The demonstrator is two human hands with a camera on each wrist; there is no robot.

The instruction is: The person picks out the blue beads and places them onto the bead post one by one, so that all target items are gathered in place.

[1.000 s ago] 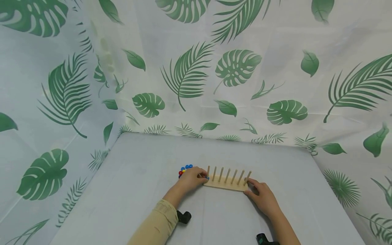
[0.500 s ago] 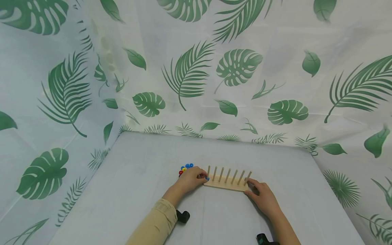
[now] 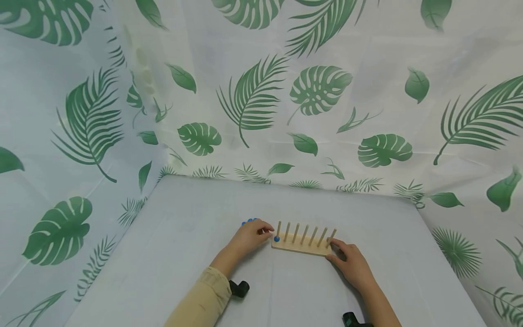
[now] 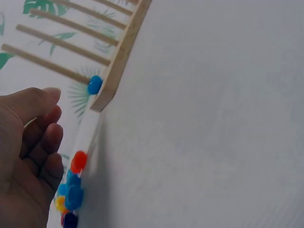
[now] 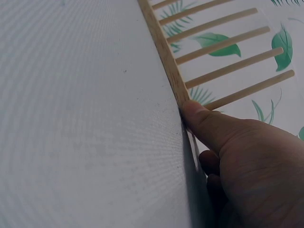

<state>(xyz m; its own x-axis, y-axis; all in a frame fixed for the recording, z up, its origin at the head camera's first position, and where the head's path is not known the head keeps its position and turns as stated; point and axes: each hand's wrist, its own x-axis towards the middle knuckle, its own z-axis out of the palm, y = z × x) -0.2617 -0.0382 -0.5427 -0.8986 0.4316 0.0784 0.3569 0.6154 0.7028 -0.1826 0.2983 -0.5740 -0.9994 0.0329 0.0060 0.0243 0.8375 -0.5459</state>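
Note:
A wooden peg board with a row of several upright pegs lies on the table. One blue bead sits at the foot of its leftmost peg; the left wrist view also shows this blue bead against the base. Just left of that end, my left hand hovers apart from the board, its fingers loosely bent and holding nothing. My right hand grips the board's right end between thumb and fingers. In the right wrist view the thumb presses the board's near edge, while the other fingers are partly hidden.
Behind my left hand lies a cluster of loose beads, mostly hidden in the head view. The left wrist view shows a red bead, several blue beads and a yellow bead. Leaf-printed cloth walls border the white table.
My left hand has let go of the blue bead, which now rests on the leftmost peg, and has drawn back to the left. The right hand still holds the board's end.

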